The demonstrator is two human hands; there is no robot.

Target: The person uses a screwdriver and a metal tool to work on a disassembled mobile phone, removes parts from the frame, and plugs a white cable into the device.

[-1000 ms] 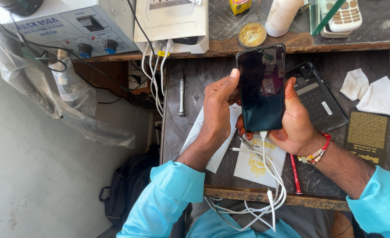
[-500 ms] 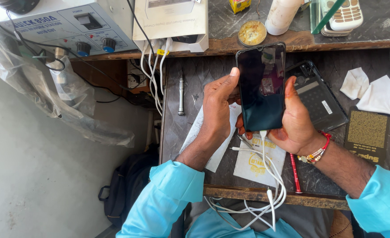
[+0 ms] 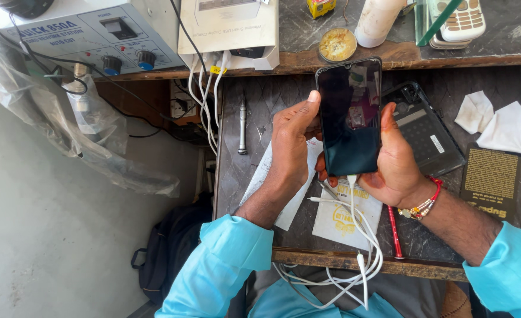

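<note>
Left hand: the left hand (image 3: pixel 291 141) grips the left edge of a dark smartphone (image 3: pixel 350 118), thumb up along its side.
Right hand: the right hand (image 3: pixel 393 159) cradles the smartphone from the right and below, fingers curled behind it.
Smartphone: upright at the centre of the frame, screen dark, held above the tabletop (image 3: pixel 254 159).
Cable: a white cable (image 3: pixel 354 206) is plugged into its bottom edge and loops down to the lower centre.
Beneath: white papers (image 3: pixel 343 218) lie on the tabletop under the hands.
Left: a metal tool (image 3: pixel 242 126) lies left of the left hand.
Right: a second dark device (image 3: pixel 425 132) lies just right of the right hand, white tissues (image 3: pixel 499 123) further right.
</note>
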